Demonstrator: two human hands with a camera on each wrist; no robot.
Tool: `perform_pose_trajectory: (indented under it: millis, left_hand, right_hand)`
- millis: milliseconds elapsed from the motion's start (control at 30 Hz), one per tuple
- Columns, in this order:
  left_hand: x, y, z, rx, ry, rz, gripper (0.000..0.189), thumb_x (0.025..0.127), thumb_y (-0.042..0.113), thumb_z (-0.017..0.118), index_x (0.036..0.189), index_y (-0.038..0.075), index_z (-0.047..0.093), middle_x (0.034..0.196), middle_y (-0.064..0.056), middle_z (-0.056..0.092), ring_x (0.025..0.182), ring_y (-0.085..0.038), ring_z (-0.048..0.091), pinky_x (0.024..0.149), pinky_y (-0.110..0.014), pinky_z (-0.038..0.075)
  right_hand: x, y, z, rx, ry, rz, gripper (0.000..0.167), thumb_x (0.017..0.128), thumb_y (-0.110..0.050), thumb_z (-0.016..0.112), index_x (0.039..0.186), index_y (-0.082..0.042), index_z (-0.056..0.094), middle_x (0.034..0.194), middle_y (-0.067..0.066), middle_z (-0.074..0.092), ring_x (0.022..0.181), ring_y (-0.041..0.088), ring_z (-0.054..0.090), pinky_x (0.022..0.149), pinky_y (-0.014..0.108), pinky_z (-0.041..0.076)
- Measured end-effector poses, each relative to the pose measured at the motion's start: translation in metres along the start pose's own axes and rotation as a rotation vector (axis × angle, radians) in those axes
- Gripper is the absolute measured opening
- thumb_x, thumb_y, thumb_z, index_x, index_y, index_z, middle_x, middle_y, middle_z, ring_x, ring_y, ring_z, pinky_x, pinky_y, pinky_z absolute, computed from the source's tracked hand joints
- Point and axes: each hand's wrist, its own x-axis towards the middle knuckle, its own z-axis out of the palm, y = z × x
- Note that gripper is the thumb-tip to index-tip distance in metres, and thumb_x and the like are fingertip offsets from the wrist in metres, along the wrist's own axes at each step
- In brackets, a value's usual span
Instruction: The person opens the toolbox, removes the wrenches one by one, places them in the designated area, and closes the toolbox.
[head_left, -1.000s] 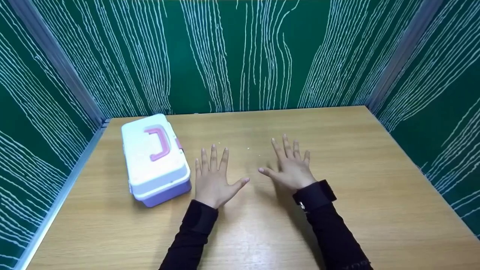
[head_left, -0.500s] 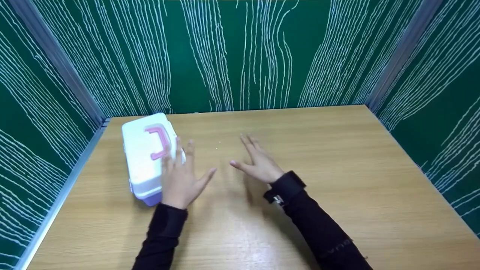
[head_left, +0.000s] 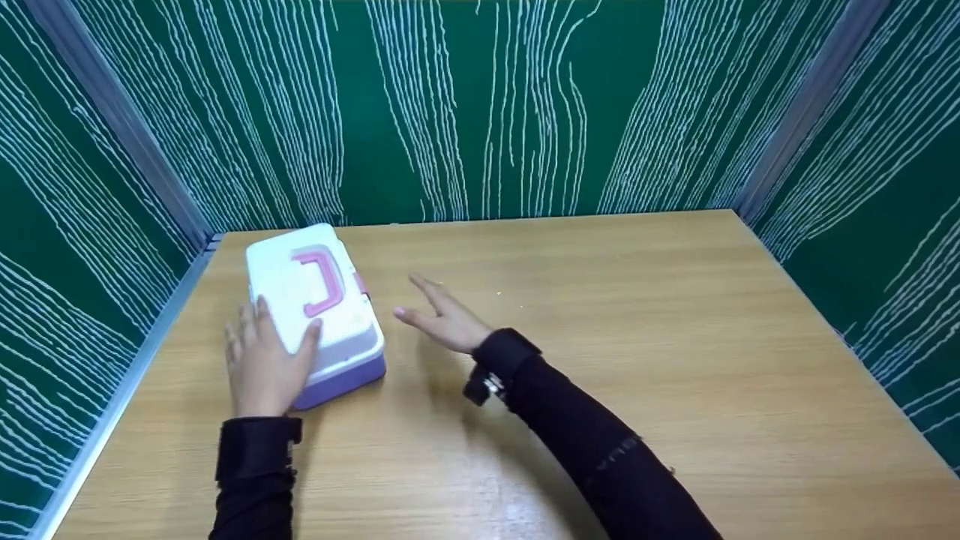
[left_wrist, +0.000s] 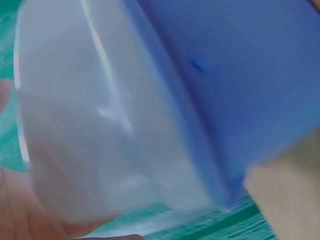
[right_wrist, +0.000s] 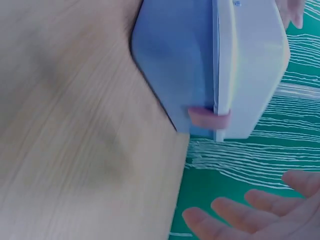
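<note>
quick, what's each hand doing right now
Left hand: open, fingers and thumb resting on the near end of the white case.
Right hand: open, holding nothing, beside the case.

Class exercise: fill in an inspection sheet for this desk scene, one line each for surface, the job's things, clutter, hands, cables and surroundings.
Surface: wooden table, light grain, a few pale crumbs near the middle.
Job's things: box with white lid, purple base and pink handle, lid closed, lying at the left of the table.
Clutter: nothing seen.
Hands: left hand rests on the near end of the box, thumb on the lid; right hand open, fingers straight, right of the box and apart from it.
Cables: nothing seen.
Surroundings: green walls with white wavy lines on three sides, metal corner strips.
</note>
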Motion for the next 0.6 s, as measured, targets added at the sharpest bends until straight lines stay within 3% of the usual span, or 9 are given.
perform_pose_trajectory:
  millis: [167, 367, 500, 600]
  left_hand:
    - [0.005, -0.017, -0.001, -0.158, -0.046, -0.041, 0.098, 0.095, 0.063, 0.041, 0.155, -0.001, -0.004, 0.161, -0.03, -0.002, 0.147, -0.052, 0.004, 0.117, -0.065, 0.008]
    - [0.006, -0.026, 0.0, -0.352, -0.092, -0.058, 0.089, 0.097, 0.057, 0.042, 0.158, 0.007, -0.001, 0.162, -0.025, 0.014, 0.147, -0.045, 0.019, 0.117, -0.062, 0.018]
    - [0.005, -0.027, 0.0, -0.407, -0.123, -0.083, 0.091, 0.096, 0.06, 0.041, 0.158, 0.01, -0.004, 0.161, -0.024, 0.016, 0.146, -0.044, 0.021, 0.117, -0.061, 0.02]
    - [0.005, -0.026, 0.001, -0.416, -0.125, -0.083, 0.092, 0.096, 0.061, 0.041, 0.158, 0.011, -0.007, 0.163, -0.023, 0.012, 0.147, -0.044, 0.019, 0.118, -0.06, 0.018]
  right_hand:
    - [0.012, -0.013, 0.019, 0.023, -0.059, 0.015, 0.084, 0.092, -0.065, 0.049, 0.158, -0.023, 0.018, 0.165, 0.007, 0.018, 0.149, 0.029, 0.024, 0.121, 0.048, 0.022]
    - [0.018, -0.022, 0.039, 0.063, -0.094, 0.004, 0.077, 0.097, -0.057, 0.046, 0.158, -0.016, 0.019, 0.164, 0.007, 0.019, 0.149, 0.03, 0.026, 0.122, 0.042, 0.022]
    - [0.021, -0.022, 0.048, 0.097, -0.07, -0.006, 0.071, 0.1, -0.05, 0.045, 0.157, -0.014, 0.023, 0.162, 0.009, 0.025, 0.145, 0.032, 0.033, 0.121, 0.04, 0.027]
    - [0.021, -0.023, 0.053, 0.129, -0.055, -0.001, 0.069, 0.101, -0.047, 0.046, 0.156, -0.013, 0.024, 0.161, 0.01, 0.028, 0.146, 0.03, 0.031, 0.121, 0.04, 0.026]
